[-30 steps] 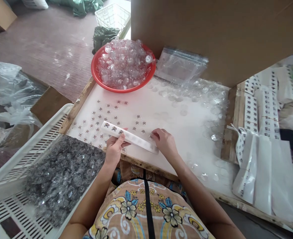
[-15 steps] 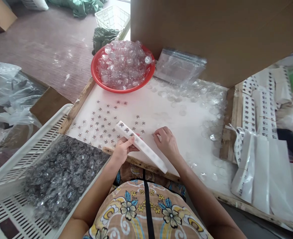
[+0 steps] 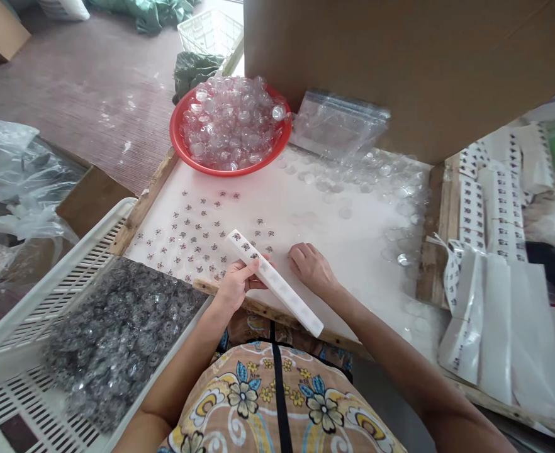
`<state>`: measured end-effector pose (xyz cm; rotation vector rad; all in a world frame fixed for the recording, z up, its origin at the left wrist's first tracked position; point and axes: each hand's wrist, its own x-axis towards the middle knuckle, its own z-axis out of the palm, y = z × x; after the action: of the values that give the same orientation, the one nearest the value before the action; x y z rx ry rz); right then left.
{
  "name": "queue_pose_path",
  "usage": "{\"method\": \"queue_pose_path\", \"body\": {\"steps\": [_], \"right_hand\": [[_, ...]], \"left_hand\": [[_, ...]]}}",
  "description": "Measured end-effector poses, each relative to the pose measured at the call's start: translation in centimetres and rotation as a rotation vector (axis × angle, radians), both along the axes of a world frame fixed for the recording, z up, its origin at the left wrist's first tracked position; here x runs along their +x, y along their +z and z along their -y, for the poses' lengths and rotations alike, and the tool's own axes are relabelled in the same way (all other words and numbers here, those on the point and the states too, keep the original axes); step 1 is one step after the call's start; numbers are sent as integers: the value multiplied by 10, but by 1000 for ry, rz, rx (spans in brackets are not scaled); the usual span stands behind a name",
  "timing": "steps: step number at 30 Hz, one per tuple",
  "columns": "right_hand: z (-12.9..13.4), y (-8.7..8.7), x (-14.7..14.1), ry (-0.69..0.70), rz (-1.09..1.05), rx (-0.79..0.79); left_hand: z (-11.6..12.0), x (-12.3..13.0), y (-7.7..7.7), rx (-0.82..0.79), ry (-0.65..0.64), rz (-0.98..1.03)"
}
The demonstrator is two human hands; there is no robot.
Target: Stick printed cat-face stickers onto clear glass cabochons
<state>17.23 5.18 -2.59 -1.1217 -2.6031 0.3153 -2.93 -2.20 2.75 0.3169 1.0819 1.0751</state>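
Note:
My left hand [image 3: 236, 282] grips a long white strip of stickers [image 3: 284, 292], thumb on top. A few small dark animal-face prints show at its far end; the rest looks blank. My right hand [image 3: 311, 267] rests on the white tabletop [image 3: 315, 217], right of the strip, fingers curled down and together. Its fingertips are hidden, so I cannot tell what is under them. Many small dark-printed stickers [image 3: 199, 239] lie spread on the table to the left, apparently on clear discs. Plain clear discs [image 3: 403, 192] lie along the table's back and right side.
A red basin [image 3: 176, 141] heaped with clear discs stands at the back left, beside a zip bag [image 3: 341, 126]. A white basket [image 3: 126, 211] at left holds a mass of dark-printed clear pieces [image 3: 131, 333]. Sticker strips [image 3: 472, 214] lie at right. Cardboard [image 3: 400, 69] rises behind.
My right hand has come down flatter onto the table, its pinch no longer showing. The strip in my left hand has shifted slightly to the right.

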Motion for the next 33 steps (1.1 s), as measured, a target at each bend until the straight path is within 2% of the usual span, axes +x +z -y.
{"method": "queue_pose_path", "body": {"steps": [5,11,21,26,33], "right_hand": [[5,-5,-2,-57,87,54],[12,-5,-4,-112,85,7],[20,12,-5,-148,-22,-119],[17,21,-2,-181,-199,-260],[9,19,-1,-253,-282,-344]], "left_hand": [[0,0,2,-9,4,-9],[1,0,4,-1,7,-13],[5,-2,1,19,9,-20],[4,-4,2,15,13,-23],[5,-6,2,17,16,-33]]}}
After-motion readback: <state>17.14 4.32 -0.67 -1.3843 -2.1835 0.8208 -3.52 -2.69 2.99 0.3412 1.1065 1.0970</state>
